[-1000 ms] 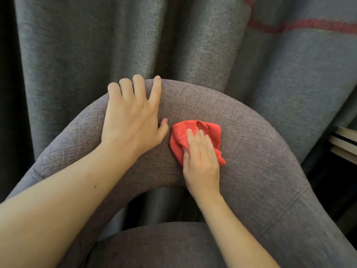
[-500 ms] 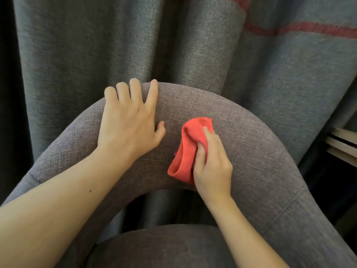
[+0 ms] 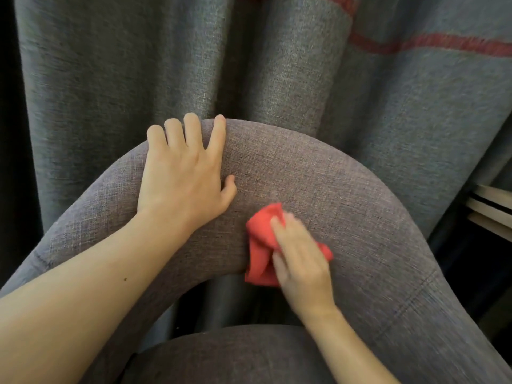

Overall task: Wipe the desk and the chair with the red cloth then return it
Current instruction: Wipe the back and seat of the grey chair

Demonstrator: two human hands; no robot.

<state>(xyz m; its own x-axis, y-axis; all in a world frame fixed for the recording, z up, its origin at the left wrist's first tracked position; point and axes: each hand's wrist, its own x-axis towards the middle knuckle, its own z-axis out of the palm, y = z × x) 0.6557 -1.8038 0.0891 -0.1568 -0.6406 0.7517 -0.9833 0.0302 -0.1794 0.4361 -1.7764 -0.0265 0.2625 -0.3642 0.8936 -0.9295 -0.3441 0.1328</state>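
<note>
the person is leaning over the grey upholstered chair (image 3: 318, 173), working on the curved top of its backrest. the right hand (image 3: 302, 261) presses the red cloth (image 3: 261, 245) flat against the fabric near the backrest's inner edge, with a fold of cloth hanging just over that edge. its fingers (image 3: 279, 225) lie close together on top of the bunched cloth, pushing down rather than pinching it; the hand is a little blurred, so i judge it is in mid-stroke. the left hand (image 3: 182, 178) rests palm-down on the backrest just beside the cloth, fingers slightly spread and hooked over the far rim, thumb out to the side, holding nothing and apparently steadying the chair.

a grey curtain (image 3: 166, 65) with a red stripe hangs close behind. the table is not in sight, so i cannot tell whether it has been wiped. the chair step is under way: only part of the backrest is being covered, and the seat (image 3: 235, 356) below looks untouched from here, though i cannot be sure. returning the cloth is clearly not yet done.
</note>
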